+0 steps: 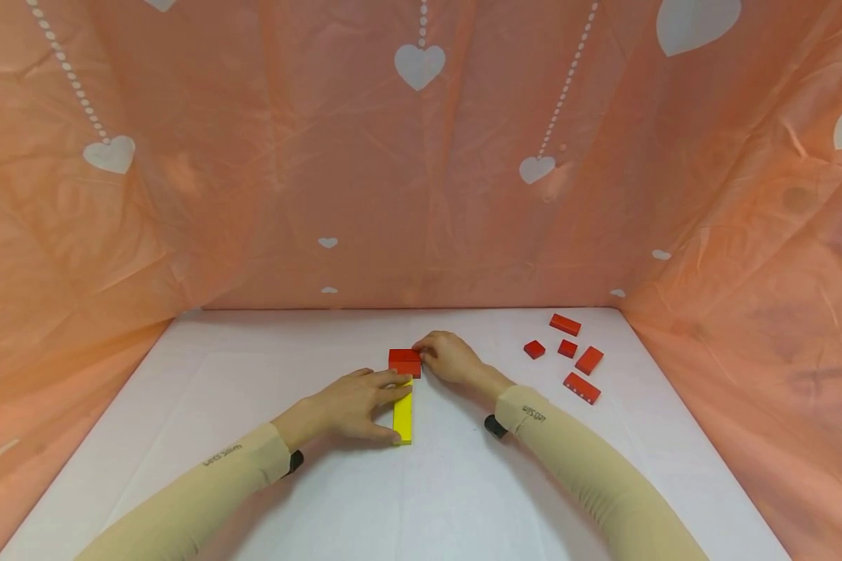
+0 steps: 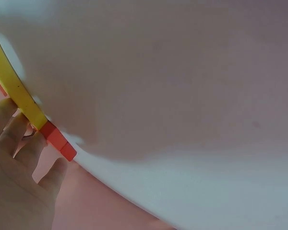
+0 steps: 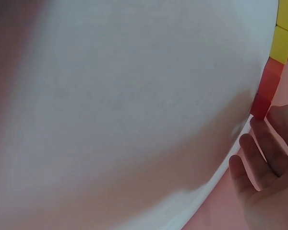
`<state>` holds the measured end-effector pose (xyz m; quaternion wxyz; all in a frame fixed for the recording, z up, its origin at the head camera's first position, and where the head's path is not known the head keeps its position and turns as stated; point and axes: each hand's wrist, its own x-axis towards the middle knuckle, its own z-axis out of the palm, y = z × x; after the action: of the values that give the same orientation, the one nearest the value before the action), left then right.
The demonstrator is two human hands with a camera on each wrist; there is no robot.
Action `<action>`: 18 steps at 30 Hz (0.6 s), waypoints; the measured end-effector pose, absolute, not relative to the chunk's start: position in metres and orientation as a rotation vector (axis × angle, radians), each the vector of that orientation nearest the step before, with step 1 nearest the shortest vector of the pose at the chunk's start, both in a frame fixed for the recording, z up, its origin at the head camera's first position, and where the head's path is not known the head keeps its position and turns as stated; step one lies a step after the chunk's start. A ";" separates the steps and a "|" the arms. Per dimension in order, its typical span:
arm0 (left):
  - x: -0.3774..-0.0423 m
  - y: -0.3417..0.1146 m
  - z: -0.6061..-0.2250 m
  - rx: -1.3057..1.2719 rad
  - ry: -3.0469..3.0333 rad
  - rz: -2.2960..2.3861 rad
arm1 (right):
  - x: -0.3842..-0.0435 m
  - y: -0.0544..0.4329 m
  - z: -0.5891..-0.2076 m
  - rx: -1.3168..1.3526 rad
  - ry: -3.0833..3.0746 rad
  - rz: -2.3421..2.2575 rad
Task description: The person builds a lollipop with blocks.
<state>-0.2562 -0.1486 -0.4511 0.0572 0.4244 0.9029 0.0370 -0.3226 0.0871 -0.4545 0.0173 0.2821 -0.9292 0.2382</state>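
Note:
In the head view, yellow blocks (image 1: 403,417) form a narrow strip pointing away from me; a seam between them shows in the right wrist view. Two red blocks (image 1: 404,355) lie crosswise, one behind the other, at the strip's far end. My left hand (image 1: 351,403) reaches over the strip from the left, fingers extended and spread, fingertips on its far part and thumb at its near end. With bent fingers, my right hand (image 1: 456,360) pinches the right end of the farther red block. In the right wrist view, the thumb and index finger meet at that red block (image 3: 261,106).
Several loose red pieces lie on the right of the white table (image 1: 463,483), among them a dotted red block (image 1: 581,387) and a small red cube (image 1: 534,349). An orange curtain (image 1: 421,195) with white hearts encloses the back and sides.

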 end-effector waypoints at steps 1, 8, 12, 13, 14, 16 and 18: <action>-0.256 -0.148 -0.451 1.287 2.738 0.112 | -0.323 0.087 -0.454 0.875 -2.888 0.738; -0.256 -0.148 -0.450 1.280 2.738 0.105 | -0.321 0.092 -0.450 0.784 -2.904 0.810; -0.256 -0.147 -0.450 1.275 2.738 0.106 | -0.316 0.101 -0.440 0.699 -2.879 0.913; -0.256 -0.147 -0.450 1.274 2.737 0.109 | -0.315 0.103 -0.437 0.692 -2.865 0.927; -0.257 -0.147 -0.450 1.275 2.738 0.110 | -0.314 0.107 -0.434 0.693 -2.844 0.937; -0.257 -0.147 -0.451 1.272 2.735 0.116 | -0.312 0.115 -0.429 0.685 -2.792 0.962; -0.257 -0.147 -0.451 1.266 2.736 0.114 | -0.309 0.125 -0.425 0.676 -2.737 0.998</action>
<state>-0.2569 -0.1468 -0.4508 0.0626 0.4188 0.9052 0.0376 -0.3094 0.1253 -0.4248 0.0754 0.2253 -0.9127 0.3326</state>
